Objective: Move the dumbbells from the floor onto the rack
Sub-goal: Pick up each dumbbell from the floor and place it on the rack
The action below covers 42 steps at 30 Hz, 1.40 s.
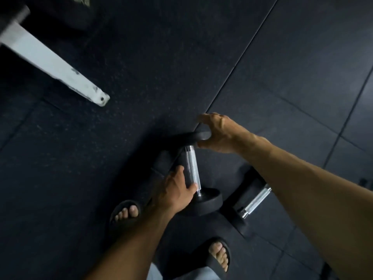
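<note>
A black dumbbell (192, 168) with a shiny knurled handle lies low over the dark floor, just ahead of my feet. My left hand (174, 189) wraps the lower part of its handle, thumb on one side and fingers on the other. My right hand (217, 134) cups the dumbbell's far head from the right, fingers spread over it. A second dumbbell (255, 201) with the same chrome handle rests on the floor to the right, partly hidden under my right forearm. A white bar (50, 63), possibly the rack's foot, reaches in from the upper left.
Dark rubber floor tiles (141, 77) with visible seams cover the area. My two feet in black slides (125, 214) stand at the bottom centre, close to the dumbbells. A dark blurred shape sits at the top left.
</note>
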Available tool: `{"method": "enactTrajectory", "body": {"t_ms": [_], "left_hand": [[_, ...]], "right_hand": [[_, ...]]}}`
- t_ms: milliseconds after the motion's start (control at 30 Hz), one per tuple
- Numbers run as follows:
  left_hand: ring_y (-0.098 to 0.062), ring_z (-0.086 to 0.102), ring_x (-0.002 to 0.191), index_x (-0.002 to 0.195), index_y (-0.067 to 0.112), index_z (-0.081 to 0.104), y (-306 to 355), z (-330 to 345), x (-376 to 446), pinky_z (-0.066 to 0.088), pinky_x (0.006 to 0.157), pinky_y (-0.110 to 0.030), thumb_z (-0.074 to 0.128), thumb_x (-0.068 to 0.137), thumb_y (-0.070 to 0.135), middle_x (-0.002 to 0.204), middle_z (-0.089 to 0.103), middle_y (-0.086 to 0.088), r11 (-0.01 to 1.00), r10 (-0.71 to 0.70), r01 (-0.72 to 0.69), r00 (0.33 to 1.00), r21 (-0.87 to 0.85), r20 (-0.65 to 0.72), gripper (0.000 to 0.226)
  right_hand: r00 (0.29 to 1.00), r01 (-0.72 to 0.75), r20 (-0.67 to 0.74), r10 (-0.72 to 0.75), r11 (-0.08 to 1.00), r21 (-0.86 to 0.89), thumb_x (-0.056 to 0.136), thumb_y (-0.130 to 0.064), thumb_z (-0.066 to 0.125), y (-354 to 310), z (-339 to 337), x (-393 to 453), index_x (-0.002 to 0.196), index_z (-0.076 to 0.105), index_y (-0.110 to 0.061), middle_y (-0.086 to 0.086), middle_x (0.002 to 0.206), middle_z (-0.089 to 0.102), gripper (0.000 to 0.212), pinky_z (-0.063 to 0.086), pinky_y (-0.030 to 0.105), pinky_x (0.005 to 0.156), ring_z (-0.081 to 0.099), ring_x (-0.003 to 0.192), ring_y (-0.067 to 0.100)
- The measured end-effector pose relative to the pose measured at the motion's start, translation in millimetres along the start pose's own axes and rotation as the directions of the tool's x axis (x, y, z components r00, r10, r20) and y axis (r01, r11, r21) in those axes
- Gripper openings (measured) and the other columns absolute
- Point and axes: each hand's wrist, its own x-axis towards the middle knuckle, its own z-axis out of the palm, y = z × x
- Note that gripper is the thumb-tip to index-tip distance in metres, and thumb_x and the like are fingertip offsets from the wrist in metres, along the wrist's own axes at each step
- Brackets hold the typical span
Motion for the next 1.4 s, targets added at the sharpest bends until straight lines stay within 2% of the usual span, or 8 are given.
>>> {"method": "enactTrajectory", "body": {"t_ms": [400, 700, 800, 933, 1033, 1167, 1333, 1400], "left_hand": [[-0.02, 0.037, 0.138, 0.155, 0.025, -0.006, -19, 64, 57, 0.026, 0.094, -0.018, 0.062, 0.092, 0.035, 0.157, 0.03, -0.005, 0.892, -0.045, 0.096, 0.991, -0.442, 0.126, 0.093], [-0.018, 0.049, 0.125, 0.149, 0.031, 0.017, -15, 49, 43, 0.038, 0.094, -0.024, 0.069, 0.086, 0.025, 0.144, 0.045, 0.002, 0.924, -0.028, 0.05, 0.998, -0.38, 0.065, 0.082], [-0.018, 0.05, 0.123, 0.143, 0.032, 0.024, -12, 34, 26, 0.041, 0.104, -0.036, 0.069, 0.083, 0.026, 0.139, 0.049, 0.006, 0.944, -0.007, 0.026, 0.998, -0.33, 0.059, 0.075], [-0.018, 0.046, 0.129, 0.149, 0.032, 0.017, 2, 10, -8, 0.037, 0.11, -0.038, 0.069, 0.083, 0.027, 0.145, 0.045, 0.004, 0.953, 0.024, -0.003, 0.998, -0.303, 0.065, 0.084], [-0.016, 0.039, 0.135, 0.151, 0.03, 0.015, 22, -18, -43, 0.031, 0.112, -0.031, 0.069, 0.085, 0.025, 0.15, 0.039, 0.006, 0.953, 0.055, -0.036, 0.997, -0.302, 0.057, 0.087], [-0.007, 0.045, 0.109, 0.145, 0.032, 0.024, 61, -71, -102, 0.033, 0.085, -0.016, 0.068, 0.086, 0.017, 0.136, 0.047, 0.009, 0.946, 0.136, -0.126, 0.991, -0.297, 0.012, 0.075], [-0.013, 0.048, 0.12, 0.146, 0.034, 0.021, 113, -151, -199, 0.034, 0.096, -0.023, 0.07, 0.086, 0.019, 0.133, 0.047, 0.011, 0.942, 0.209, -0.215, 0.977, -0.257, -0.048, 0.079], [-0.013, 0.056, 0.11, 0.138, 0.034, 0.03, 131, -186, -242, 0.042, 0.095, -0.028, 0.072, 0.082, 0.02, 0.12, 0.056, 0.01, 0.943, 0.235, -0.249, 0.968, -0.221, -0.087, 0.071]], "right_hand": [[0.98, 0.158, -0.139, -0.142, 0.981, 0.114, 0.07, -0.037, 0.08, 45, 85, 53, 0.109, 0.059, -0.027, -0.002, 0.103, 0.06, 0.045, 0.05, 0.032, 0.081, 0.058, 0.094, 0.015], [0.979, 0.115, -0.197, -0.061, 0.954, 0.276, 0.071, -0.024, 0.083, 55, 76, 32, 0.1, 0.065, -0.021, -0.016, 0.082, 0.06, 0.035, 0.042, 0.007, 0.064, 0.058, 0.078, 0.007], [0.975, 0.093, -0.224, -0.015, 0.935, 0.342, 0.07, -0.026, 0.084, 52, 69, 13, 0.098, 0.067, -0.018, -0.008, 0.084, 0.065, 0.033, 0.048, 0.017, 0.064, 0.062, 0.079, 0.008], [0.967, 0.098, -0.256, -0.007, 0.933, 0.347, 0.068, -0.026, 0.085, 34, 35, -15, 0.092, 0.067, -0.016, -0.003, 0.083, 0.068, 0.032, 0.054, 0.032, 0.068, 0.064, 0.079, 0.014], [0.955, 0.088, -0.297, 0.018, 0.936, 0.34, 0.066, -0.025, 0.085, 16, -6, -41, 0.09, 0.069, -0.017, -0.003, 0.08, 0.068, 0.03, 0.053, 0.031, 0.065, 0.064, 0.076, 0.013], [0.933, 0.102, -0.358, 0.03, 0.933, 0.345, 0.065, -0.023, 0.085, -15, -78, -91, 0.082, 0.065, -0.017, -0.006, 0.071, 0.063, 0.026, 0.045, 0.022, 0.055, 0.057, 0.065, 0.009], [0.898, 0.158, -0.439, -0.005, 0.937, 0.312, 0.067, -0.024, 0.083, -69, -185, -166, 0.077, 0.063, -0.017, -0.006, 0.069, 0.062, 0.024, 0.046, 0.021, 0.053, 0.057, 0.062, 0.009], [0.884, 0.183, -0.467, -0.027, 0.939, 0.291, 0.067, -0.026, 0.082, -96, -229, -198, 0.081, 0.064, -0.017, -0.004, 0.072, 0.064, 0.024, 0.049, 0.026, 0.058, 0.06, 0.067, 0.011]]}}
